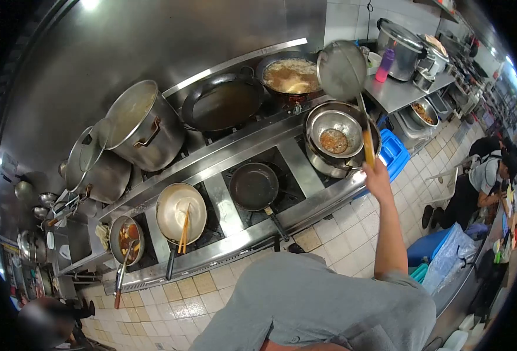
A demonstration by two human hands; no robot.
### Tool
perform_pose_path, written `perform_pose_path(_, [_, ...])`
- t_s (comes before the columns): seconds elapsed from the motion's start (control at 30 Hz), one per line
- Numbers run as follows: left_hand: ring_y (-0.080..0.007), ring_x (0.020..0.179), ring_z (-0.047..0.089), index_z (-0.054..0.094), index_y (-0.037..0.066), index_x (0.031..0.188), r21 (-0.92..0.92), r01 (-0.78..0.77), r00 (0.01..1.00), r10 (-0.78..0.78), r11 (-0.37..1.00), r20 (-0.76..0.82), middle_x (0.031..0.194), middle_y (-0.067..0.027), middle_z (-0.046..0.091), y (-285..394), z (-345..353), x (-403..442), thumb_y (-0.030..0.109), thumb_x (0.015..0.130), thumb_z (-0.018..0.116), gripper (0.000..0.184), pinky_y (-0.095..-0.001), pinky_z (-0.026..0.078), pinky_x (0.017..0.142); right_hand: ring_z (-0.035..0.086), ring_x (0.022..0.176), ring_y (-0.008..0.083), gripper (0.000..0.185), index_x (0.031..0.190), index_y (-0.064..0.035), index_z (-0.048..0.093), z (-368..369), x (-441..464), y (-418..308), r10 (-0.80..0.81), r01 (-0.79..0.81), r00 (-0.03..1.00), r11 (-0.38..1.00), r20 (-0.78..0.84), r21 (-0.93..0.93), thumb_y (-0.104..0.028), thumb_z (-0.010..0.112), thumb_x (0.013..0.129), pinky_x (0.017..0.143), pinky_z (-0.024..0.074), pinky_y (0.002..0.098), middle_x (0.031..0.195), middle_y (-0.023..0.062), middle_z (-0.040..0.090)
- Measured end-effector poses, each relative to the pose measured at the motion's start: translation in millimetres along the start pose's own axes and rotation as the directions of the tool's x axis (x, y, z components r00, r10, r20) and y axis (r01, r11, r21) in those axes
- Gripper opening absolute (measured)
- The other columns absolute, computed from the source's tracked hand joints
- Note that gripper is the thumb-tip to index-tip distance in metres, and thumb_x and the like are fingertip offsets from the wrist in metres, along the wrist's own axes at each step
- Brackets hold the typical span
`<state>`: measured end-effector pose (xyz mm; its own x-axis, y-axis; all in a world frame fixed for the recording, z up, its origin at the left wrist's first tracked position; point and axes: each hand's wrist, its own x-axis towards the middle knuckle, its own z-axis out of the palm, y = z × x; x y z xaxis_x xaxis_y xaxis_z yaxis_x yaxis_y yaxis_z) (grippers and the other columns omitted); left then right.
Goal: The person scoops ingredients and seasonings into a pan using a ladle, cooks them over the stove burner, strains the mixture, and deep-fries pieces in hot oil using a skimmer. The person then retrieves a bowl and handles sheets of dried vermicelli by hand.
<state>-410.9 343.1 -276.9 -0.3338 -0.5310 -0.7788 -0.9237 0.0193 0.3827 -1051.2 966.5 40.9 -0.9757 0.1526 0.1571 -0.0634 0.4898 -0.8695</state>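
Observation:
My right hand (378,178) is closed around the wooden handle of a large round mesh skimmer (341,70). The skimmer's head is raised between a wok of bubbling oil (290,73) and a metal bowl (318,124). Pale food floats in the oil. Inside the bowl lie brownish bits (333,141), and the bowl rests on a larger pot (329,168) at the right end of the stove. My left hand is out of the picture.
A dark wok (223,104), two tall stockpots (168,137) and a frying pan (254,186) stand on the stove. Chopsticks rest in a pale pan (168,213); a ladle sits in a stew pan (120,234). A blue crate (392,153) stands at right. People work at both sides.

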Motion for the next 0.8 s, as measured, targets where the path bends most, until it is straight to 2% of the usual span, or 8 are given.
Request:
perform_pose_path(0.07, [-0.0271,0.105,0.064,0.062,0.001,0.125,0.144,-0.093,0.996,0.093,0.985,0.006,0.123,-0.0151,0.067,-12,23,-21,0.031,0.097,0.06,0.041,-0.0386,0.051,0.089,0.067,0.082,0.0434,0.016,0.106,-0.0004,0.057,31,84,6,-0.41,0.34,0.9,0.874,-0.148,-0.347,-0.009,0.053,0.093,0.072,0.0504,0.0497,0.087,0.0217,0.069])
perform_pose_path(0.17, [-0.0272,0.107,0.064,0.062,0.001,0.127,0.645,-0.45,0.871,0.463,0.618,0.164,0.125,-0.0152,0.067,-15,34,-54,0.031,0.097,0.06,0.042,-0.0382,0.051,0.091,0.063,0.105,0.0482,0.029,0.114,0.0029,0.055,59,168,-41,0.014,-0.035,0.999,0.852,-0.044,-0.522,-0.015,0.056,0.091,0.089,0.0512,0.0527,0.108,0.0324,0.066])
perform_pose_path(0.23, [-0.0277,0.11,0.063,0.058,0.001,0.132,-0.225,0.011,1.0,-0.007,0.974,0.017,0.128,-0.0153,0.066,-9,58,-55,0.033,0.097,0.059,0.047,-0.0415,0.051,0.093,0.064,0.107,0.0475,0.033,0.116,0.004,0.054,76,212,-36,0.026,-0.027,1.0,0.853,-0.01,-0.522,-0.017,0.056,0.091,0.09,0.0513,0.053,0.109,0.0328,0.066])
perform_pose_path(0.27, [-0.0279,0.112,0.063,0.056,0.001,0.134,-0.611,0.157,0.969,-0.242,0.776,-0.058,0.129,-0.0153,0.065,5,69,-71,0.034,0.098,0.059,0.049,-0.0431,0.05,0.095,0.064,0.108,0.0468,0.036,0.118,0.0052,0.052,86,230,-27,0.051,-0.036,0.999,0.846,0.015,-0.533,-0.018,0.056,0.09,0.092,0.0515,0.0533,0.109,0.0332,0.066])
perform_pose_path(0.33, [-0.0295,0.112,0.062,0.059,0.001,0.13,-0.301,0.015,0.994,-0.046,0.954,-0.095,0.128,-0.0192,0.064,-18,87,-87,0.032,0.098,0.058,0.045,-0.0465,0.051,0.094,0.071,0.091,0.0432,0.032,0.112,0.0052,0.058,108,262,-8,-0.031,0.028,1.0,0.822,0.005,-0.569,-0.018,0.057,0.09,0.076,0.056,0.0511,0.099,0.0288,0.07])
perform_pose_path(0.4, [-0.0292,0.109,0.064,0.06,0.001,0.129,0.493,-0.329,0.906,0.417,0.805,-0.077,0.122,-0.0237,0.066,-32,98,-122,0.031,0.097,0.058,0.044,-0.0448,0.051,0.093,0.07,0.068,0.0323,0.021,0.099,0.0018,0.063,122,284,-6,0.276,-0.208,0.94,0.93,0.201,-0.303,-0.017,0.059,0.091,0.054,0.0526,0.0455,0.084,0.0195,0.071])
perform_pose_path(0.5, [-0.0291,0.108,0.064,0.06,0.001,0.129,-0.104,0.097,0.987,-0.109,0.99,-0.115,0.12,-0.0233,0.066,-15,131,-99,0.032,0.097,0.058,0.044,-0.0444,0.051,0.093,0.057,0.048,0.0192,0.017,0.083,-0.0015,0.061,147,291,14,0.265,-0.3,0.928,0.948,0.263,0.101,-0.015,0.06,0.092,0.039,0.0409,0.0368,0.067,0.0085,0.061])
perform_pose_path(0.8, [-0.0288,0.107,0.065,0.06,0.001,0.129,-0.274,0.169,0.976,-0.2,0.947,-0.091,0.114,-0.0223,0.068,22,153,-102,0.034,0.097,0.059,0.046,-0.0432,0.052,0.092,0.05,0.046,0.0116,0.018,0.082,-0.0069,0.054,187,248,-43,0.3,-0.512,0.834,0.733,0.463,0.448,-0.018,0.059,0.096,0.037,0.0377,0.0275,0.061,0.0007,0.051])
